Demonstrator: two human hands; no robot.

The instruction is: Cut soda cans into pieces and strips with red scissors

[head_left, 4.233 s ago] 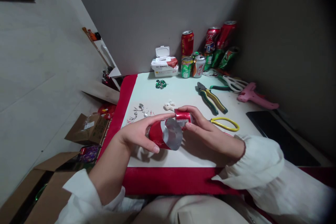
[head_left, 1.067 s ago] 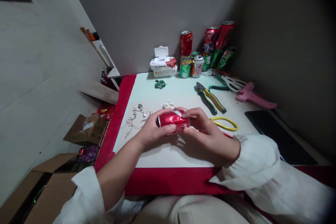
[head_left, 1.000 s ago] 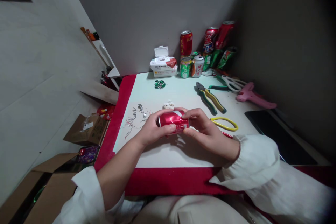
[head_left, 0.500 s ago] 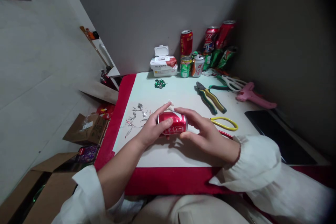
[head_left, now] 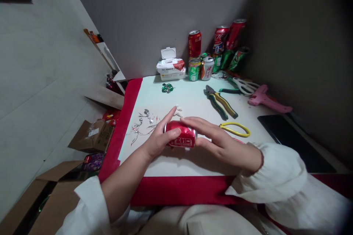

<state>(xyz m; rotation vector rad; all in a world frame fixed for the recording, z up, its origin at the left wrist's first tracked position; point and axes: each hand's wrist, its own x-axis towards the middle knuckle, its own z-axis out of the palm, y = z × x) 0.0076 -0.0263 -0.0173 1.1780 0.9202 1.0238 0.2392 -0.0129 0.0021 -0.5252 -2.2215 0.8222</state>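
A red drink can (head_left: 184, 141) lies on its side between my two hands, above the white board (head_left: 176, 167). My left hand (head_left: 158, 140) is wrapped round its left part, the thumb across the near side. My right hand (head_left: 224, 141) holds the can's right end, its fingers over the top and the thumb lower at the rim. A crumpled white scrap (head_left: 178, 110) lies just beyond the can. Curled silvery metal strips (head_left: 143, 117) are spread to the left. The yellow loop handle (head_left: 235, 129) of a tool shows beyond my right hand.
Pliers (head_left: 220, 102), a pink glue gun (head_left: 268, 100) and a dark tablet-like slab (head_left: 292, 141) lie at right. Along the back stand a wipes pack (head_left: 171, 69) and several cans (head_left: 194, 69). Green scraps (head_left: 167, 88) lie before the pack. Cardboard boxes (head_left: 91, 136) stand left of the table.
The can has turned a little in my hands and sits slightly lower. My right hand has shifted, its fingers lying flatter over the can's top; the wrist is farther right.
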